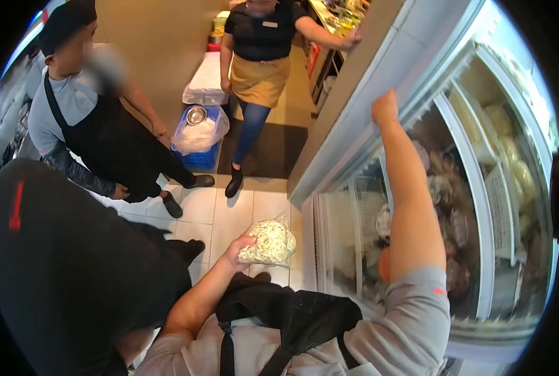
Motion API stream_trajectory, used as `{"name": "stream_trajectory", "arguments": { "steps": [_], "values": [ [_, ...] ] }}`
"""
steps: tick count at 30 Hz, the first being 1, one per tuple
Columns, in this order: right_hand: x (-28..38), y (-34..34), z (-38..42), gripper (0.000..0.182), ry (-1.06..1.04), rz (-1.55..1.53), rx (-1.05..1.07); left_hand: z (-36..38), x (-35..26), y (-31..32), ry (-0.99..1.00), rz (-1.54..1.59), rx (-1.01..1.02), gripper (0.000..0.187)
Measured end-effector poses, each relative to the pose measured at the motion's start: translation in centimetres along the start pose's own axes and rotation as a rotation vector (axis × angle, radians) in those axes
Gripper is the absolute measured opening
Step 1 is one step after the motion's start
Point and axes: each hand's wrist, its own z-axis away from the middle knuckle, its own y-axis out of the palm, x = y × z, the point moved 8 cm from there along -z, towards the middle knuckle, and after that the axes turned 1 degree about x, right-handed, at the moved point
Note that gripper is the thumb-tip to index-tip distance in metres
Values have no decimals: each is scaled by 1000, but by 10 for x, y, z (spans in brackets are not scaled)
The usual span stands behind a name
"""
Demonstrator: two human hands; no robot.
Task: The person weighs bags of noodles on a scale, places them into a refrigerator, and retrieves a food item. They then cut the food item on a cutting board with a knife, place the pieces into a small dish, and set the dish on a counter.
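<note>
Left hand (237, 245) holding one noodle bag (268, 243), two co-workers (91, 119)

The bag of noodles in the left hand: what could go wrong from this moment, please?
1. The left hand grips the bag of noodles only at one end, over the tiled floor; it could slip and fall.
2. The right hand rests on the edge of the freezer lid; fingers might get pinched if the lid moves.
3. Two co-workers stand close in the narrow aisle, so a bump seems possible.
</note>
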Motion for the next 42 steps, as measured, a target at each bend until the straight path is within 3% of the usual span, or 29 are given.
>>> {"name": "stream_trajectory", "arguments": {
  "steps": [7, 11, 20, 22, 26, 27, 30, 35, 36, 40, 42],
  "values": [
    [-3, -11, 8, 21, -22, -70, 84, -68, -37, 33, -16, 77, 97, 65],
    [3, 5, -4, 20, 20, -137, 61, -115, -38, 11, -155, 85, 46, 64],
    [-3, -2, -6, 17, 92, -45, 85, -242, -111, 1, -467, -4, 213, 64],
    [-4, -4, -9, 22, 140, -83, 266, -273, -137, -19, -632, -33, 247, 62],
    [-8, -5, -10, 20, 203, -67, 278, -315, -182, 0, -735, -123, 282, 63],
    [-5, -11, -10, 19, 222, -55, 232, -327, -194, -4, -728, -162, 320, 66],
    [-5, -19, -10, 19, 287, -27, 473, -340, -225, 12, -698, -258, 451, 74],
    [14, -15, -16, 23, 435, 21, 544, -351, -262, 29, -641, -159, 516, 79],
    [25, -33, -15, 24, 360, -16, 575, -356, -266, 29, -627, -185, 493, 80],
    [74, -132, -5, 23, 418, -224, 295, -374, -271, 32, -722, -178, 621, 73],
    [77, -219, 15, 24, 471, -225, 15, -391, -265, 38, -713, -288, 620, 71]
  ]
}}
